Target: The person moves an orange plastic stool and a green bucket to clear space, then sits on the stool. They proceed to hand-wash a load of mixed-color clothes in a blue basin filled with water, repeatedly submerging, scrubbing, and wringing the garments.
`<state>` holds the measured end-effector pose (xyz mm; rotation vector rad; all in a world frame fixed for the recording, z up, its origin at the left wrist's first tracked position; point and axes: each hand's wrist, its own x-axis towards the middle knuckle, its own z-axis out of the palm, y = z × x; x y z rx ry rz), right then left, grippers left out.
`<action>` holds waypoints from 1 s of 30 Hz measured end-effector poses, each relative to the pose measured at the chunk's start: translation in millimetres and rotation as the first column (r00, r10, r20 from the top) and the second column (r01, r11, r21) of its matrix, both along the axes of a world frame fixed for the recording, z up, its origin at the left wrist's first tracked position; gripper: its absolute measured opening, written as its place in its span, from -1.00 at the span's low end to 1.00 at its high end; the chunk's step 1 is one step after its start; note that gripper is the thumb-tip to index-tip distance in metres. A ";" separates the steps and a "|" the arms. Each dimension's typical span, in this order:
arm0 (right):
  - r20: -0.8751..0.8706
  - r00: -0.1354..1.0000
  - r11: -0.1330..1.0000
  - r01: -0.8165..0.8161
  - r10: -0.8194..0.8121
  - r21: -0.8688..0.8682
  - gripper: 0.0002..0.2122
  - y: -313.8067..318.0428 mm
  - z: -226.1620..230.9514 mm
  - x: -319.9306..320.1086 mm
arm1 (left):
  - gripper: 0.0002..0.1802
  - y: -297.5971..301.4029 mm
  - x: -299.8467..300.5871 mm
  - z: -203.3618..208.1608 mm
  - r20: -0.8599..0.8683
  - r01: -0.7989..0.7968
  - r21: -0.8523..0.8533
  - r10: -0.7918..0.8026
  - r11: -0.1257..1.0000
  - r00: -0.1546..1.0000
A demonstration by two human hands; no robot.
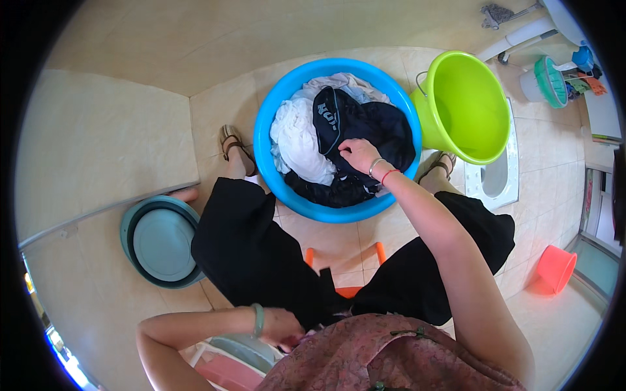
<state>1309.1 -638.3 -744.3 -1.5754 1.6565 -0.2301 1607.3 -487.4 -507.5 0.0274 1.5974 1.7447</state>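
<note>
A round blue basin [266, 163] stands on the floor between my feet, heaped with laundry. In it, a dark navy garment [365, 124] with light lettering lies over the right side, and a white cloth [301, 140] is bunched on the left. My right hand [358, 155] rests on the navy garment, its fingers curled and closed on the fabric. Down by my lap, my left hand [282, 328] is bent against the hem of my patterned top [372, 352]. Its fingers look curled, but what they hold, if anything, is hidden.
A lime green bucket [473, 104] touches the basin's right side, partly over a white squat toilet [505, 189]. To the left is a grey-green basin [163, 241]. An orange stool [349, 291] shows under me. A coral bucket [556, 269] lies tilted at right, and a lined bin [544, 83] stands far right.
</note>
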 end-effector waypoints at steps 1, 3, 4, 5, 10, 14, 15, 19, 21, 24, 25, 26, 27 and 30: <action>-0.046 0.999 0.997 -0.001 -0.002 -0.071 -0.80 0.8 -0.6 -0.9 | -0.73 3.6 -2.0 -2.7 -0.019 0.040 0.044 -0.040 0.998 0.999; -0.107 0.994 0.974 -0.017 -0.007 -0.225 -0.77 -6.1 3.6 3.7 | -0.79 -20.5 -19.7 -16.5 0.104 0.108 -0.001 -0.107 0.994 0.989; -0.151 0.988 0.960 -0.016 -0.027 -0.280 -0.71 -11.4 -2.2 -1.0 | -0.87 -35.6 -18.1 -47.9 0.209 -0.114 0.113 0.088 0.987 0.974; -0.216 0.976 0.933 -0.057 -0.023 -0.356 -0.64 -18.2 -7.1 -7.2 | -0.88 -47.3 -23.6 -85.9 0.083 -0.233 0.006 0.231 0.973 0.969; -0.421 0.907 0.933 -0.120 -0.037 -0.341 -0.42 -49.6 -17.6 -32.4 | -0.47 -198.2 -114.8 -177.7 -0.549 -0.676 -0.729 0.503 0.101 0.667; -0.457 0.889 0.945 -0.166 0.020 -0.282 -0.38 -57.6 -39.2 -38.0 | -0.36 -269.6 -142.3 -241.7 -0.551 -0.558 -0.816 0.493 -0.151 0.673; -0.455 0.888 0.952 -0.199 0.075 -0.232 -0.36 -54.4 -45.7 -36.4 | -0.36 -280.3 -143.3 -253.8 -0.517 -0.508 -0.846 0.491 -0.166 0.701; -0.417 0.905 0.960 -0.191 0.090 -0.206 -0.33 -51.4 -63.9 -23.3 | -0.35 -281.1 -129.4 -299.2 -0.303 -0.294 -0.951 0.456 -0.094 0.837; -0.400 0.911 0.959 -0.195 0.098 -0.208 -0.34 -56.4 -72.0 -25.0 | -0.38 -284.6 -131.5 -309.1 -0.334 -0.323 -0.941 0.450 -0.104 0.828; -0.407 0.907 0.946 -0.219 0.107 -0.239 -0.36 -63.5 -85.4 -36.1 | -0.44 -295.6 -140.9 -314.2 -0.289 -0.308 -0.950 0.481 -0.041 0.828; -0.426 0.898 0.925 -0.246 0.106 -0.290 -0.39 -66.8 -91.3 -39.0 | -0.43 -301.5 -143.2 -312.7 -0.243 -0.277 -0.961 0.493 -0.006 0.835; -0.437 0.890 0.925 -0.264 0.126 -0.273 -0.41 -72.0 -93.3 -40.2 | -0.43 -305.8 -144.5 -312.2 -0.198 -0.245 -0.969 0.505 0.028 0.840; -0.448 0.882 0.925 -0.283 0.146 -0.255 -0.43 -77.3 -95.3 -41.7 | -0.43 -309.3 -145.0 -312.9 -0.153 -0.215 -0.975 0.517 0.062 0.842; -0.501 0.838 0.930 -0.334 0.217 -0.154 -0.49 -96.3 -102.5 -46.8 | -0.42 -323.4 -148.7 -321.0 -0.165 -0.234 -0.970 0.526 0.067 0.834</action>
